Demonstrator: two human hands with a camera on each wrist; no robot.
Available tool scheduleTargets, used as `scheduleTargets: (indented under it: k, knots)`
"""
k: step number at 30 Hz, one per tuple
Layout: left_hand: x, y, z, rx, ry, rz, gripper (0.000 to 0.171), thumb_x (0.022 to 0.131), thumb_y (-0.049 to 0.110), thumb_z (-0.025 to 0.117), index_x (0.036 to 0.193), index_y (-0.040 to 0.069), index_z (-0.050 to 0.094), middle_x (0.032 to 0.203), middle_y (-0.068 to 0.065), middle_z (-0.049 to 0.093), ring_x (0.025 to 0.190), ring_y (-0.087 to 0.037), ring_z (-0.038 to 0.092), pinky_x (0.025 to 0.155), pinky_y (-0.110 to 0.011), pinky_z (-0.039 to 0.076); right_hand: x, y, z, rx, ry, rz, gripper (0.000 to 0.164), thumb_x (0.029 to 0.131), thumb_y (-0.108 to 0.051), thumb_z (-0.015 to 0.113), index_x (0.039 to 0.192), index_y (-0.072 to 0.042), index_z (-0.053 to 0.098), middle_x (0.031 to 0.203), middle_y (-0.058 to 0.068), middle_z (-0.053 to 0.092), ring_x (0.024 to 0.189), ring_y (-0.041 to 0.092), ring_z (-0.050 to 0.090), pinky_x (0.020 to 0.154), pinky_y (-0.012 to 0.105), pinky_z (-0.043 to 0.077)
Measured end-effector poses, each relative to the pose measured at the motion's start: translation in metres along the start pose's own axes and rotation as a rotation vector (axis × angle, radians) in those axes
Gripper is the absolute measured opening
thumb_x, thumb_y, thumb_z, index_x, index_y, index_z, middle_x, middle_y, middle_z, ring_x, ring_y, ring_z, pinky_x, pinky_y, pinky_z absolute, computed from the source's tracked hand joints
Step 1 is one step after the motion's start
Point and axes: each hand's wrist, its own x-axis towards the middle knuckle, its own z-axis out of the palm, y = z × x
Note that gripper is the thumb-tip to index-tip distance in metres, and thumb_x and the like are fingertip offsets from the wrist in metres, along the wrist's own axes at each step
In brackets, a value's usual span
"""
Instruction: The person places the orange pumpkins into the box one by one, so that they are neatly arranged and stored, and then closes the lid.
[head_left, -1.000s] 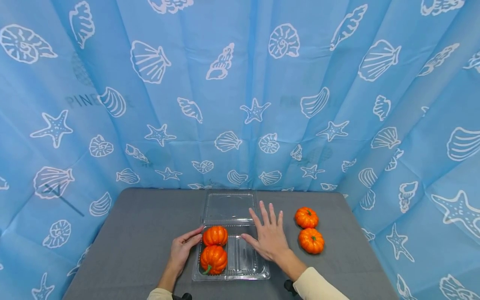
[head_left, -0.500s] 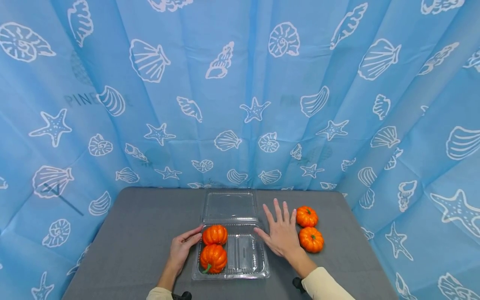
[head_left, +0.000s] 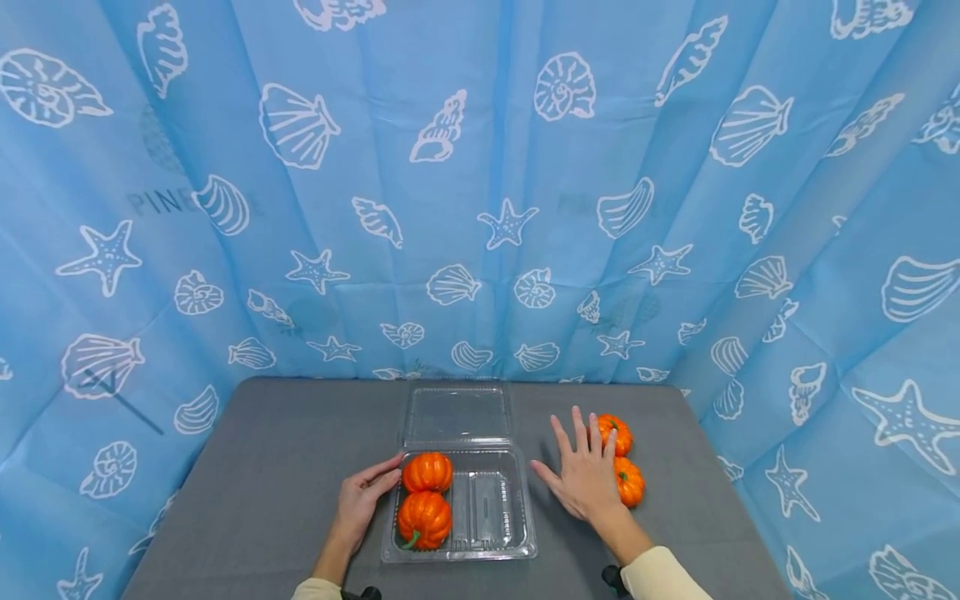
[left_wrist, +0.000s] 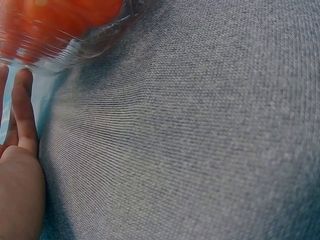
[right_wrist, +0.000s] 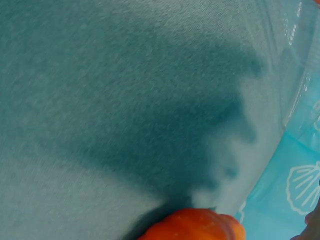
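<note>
An opened clear plastic clamshell container (head_left: pixel 459 556) lies on the grey table, its lid (head_left: pixel 459 413) folded back. Two small orange pumpkins, one behind (head_left: pixel 427 472) and one in front (head_left: pixel 424 521), fill its left side. My left hand (head_left: pixel 362 502) touches the container's left edge with nearly straight fingers; in the left wrist view its fingertips (left_wrist: pixel 23 75) meet the clear wall. To the right, my right hand (head_left: pixel 588 479) hovers with fingers spread, holding nothing. It partly covers two more pumpkins, a far one (head_left: pixel 621 435) and a near one (head_left: pixel 632 485).
Grey cloth (head_left: pixel 300 442) covers the table. A blue curtain (head_left: pixel 480 233) with white shell prints hangs behind it and along both sides. In the right wrist view, the hand's shadow falls on the cloth beside an orange pumpkin (right_wrist: pixel 195 227).
My right hand has moved right, from over the container's right side to partly over the two loose pumpkins. My left hand, the container and all the pumpkins have stayed put.
</note>
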Motion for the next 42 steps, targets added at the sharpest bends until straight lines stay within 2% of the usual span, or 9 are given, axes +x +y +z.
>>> scheduleTargets:
  k: [5, 13, 20, 23, 30, 34, 37, 42]
  knots:
    - [0.002, -0.003, 0.001, 0.011, 0.011, 0.012, 0.04, 0.089, 0.022, 0.079, 0.125, 0.006, 0.074, 0.129, -0.008, 0.072, 0.105, 0.004, 0.07, 0.088, -0.015, 0.056, -0.002, 0.011, -0.003, -0.007, -0.015, 0.028, 0.087, 0.09, -0.066, 0.062, 0.159, -0.018, 0.038, 0.166, 0.023, 0.027, 0.151, 0.051, 0.024, 0.117, 0.079, 0.017]
    - [0.004, -0.002, 0.001, 0.02, 0.01, 0.009, 0.036, 0.089, 0.023, 0.079, 0.123, 0.01, 0.075, 0.127, -0.004, 0.074, 0.107, 0.004, 0.07, 0.089, -0.015, 0.055, -0.01, 0.036, -0.006, 0.063, 0.002, 0.075, 0.087, 0.092, -0.07, 0.056, 0.157, -0.015, 0.04, 0.165, 0.024, 0.028, 0.149, 0.052, 0.025, 0.115, 0.079, 0.014]
    - [0.003, 0.0, 0.0, 0.019, 0.009, 0.006, 0.036, 0.09, 0.023, 0.078, 0.124, 0.01, 0.075, 0.128, -0.007, 0.073, 0.107, 0.004, 0.07, 0.09, -0.014, 0.055, -0.02, 0.057, -0.011, 0.104, -0.073, 0.126, 0.084, 0.095, -0.067, 0.054, 0.157, -0.013, 0.037, 0.166, 0.024, 0.022, 0.15, 0.051, 0.02, 0.117, 0.077, 0.013]
    - [0.002, 0.002, 0.0, 0.018, 0.015, 0.012, 0.036, 0.089, 0.023, 0.079, 0.123, 0.01, 0.075, 0.127, -0.007, 0.073, 0.106, 0.004, 0.07, 0.089, -0.014, 0.055, -0.024, 0.064, -0.012, 0.119, -0.1, 0.132, 0.085, 0.096, -0.066, 0.055, 0.158, -0.012, 0.034, 0.166, 0.025, 0.021, 0.149, 0.051, 0.021, 0.118, 0.076, 0.016]
    - [0.0, 0.001, 0.0, 0.016, 0.015, 0.007, 0.038, 0.09, 0.023, 0.079, 0.124, 0.008, 0.075, 0.128, -0.007, 0.073, 0.105, 0.004, 0.07, 0.089, -0.014, 0.055, -0.032, 0.074, -0.014, 0.203, -0.152, 0.177, 0.086, 0.098, -0.062, 0.055, 0.16, -0.009, 0.028, 0.166, 0.026, 0.017, 0.142, 0.052, 0.029, 0.111, 0.072, 0.034]
    - [-0.001, 0.0, 0.0, 0.017, 0.016, -0.002, 0.038, 0.09, 0.024, 0.079, 0.124, 0.009, 0.075, 0.128, -0.006, 0.073, 0.107, 0.004, 0.07, 0.09, -0.014, 0.054, -0.036, 0.079, -0.015, 0.274, -0.153, 0.205, 0.078, 0.103, -0.057, 0.049, 0.16, -0.009, 0.027, 0.164, 0.025, 0.02, 0.136, 0.051, 0.035, 0.105, 0.072, 0.039]
    - [-0.001, 0.0, 0.001, 0.02, 0.014, -0.004, 0.038, 0.09, 0.024, 0.079, 0.124, 0.009, 0.075, 0.128, -0.006, 0.073, 0.108, 0.005, 0.069, 0.09, -0.013, 0.054, -0.042, 0.085, -0.014, 0.305, -0.127, 0.204, 0.068, 0.107, -0.049, 0.044, 0.158, -0.006, 0.031, 0.159, 0.026, 0.028, 0.135, 0.051, 0.038, 0.105, 0.071, 0.04]
    - [-0.001, -0.001, 0.002, 0.03, 0.019, 0.024, 0.039, 0.09, 0.024, 0.078, 0.124, 0.005, 0.074, 0.127, -0.009, 0.073, 0.104, 0.004, 0.071, 0.088, -0.013, 0.055, -0.051, 0.091, -0.013, 0.3, -0.092, 0.194, 0.057, 0.111, -0.04, 0.038, 0.153, -0.002, 0.039, 0.144, 0.027, 0.043, 0.128, 0.05, 0.047, 0.104, 0.068, 0.042]
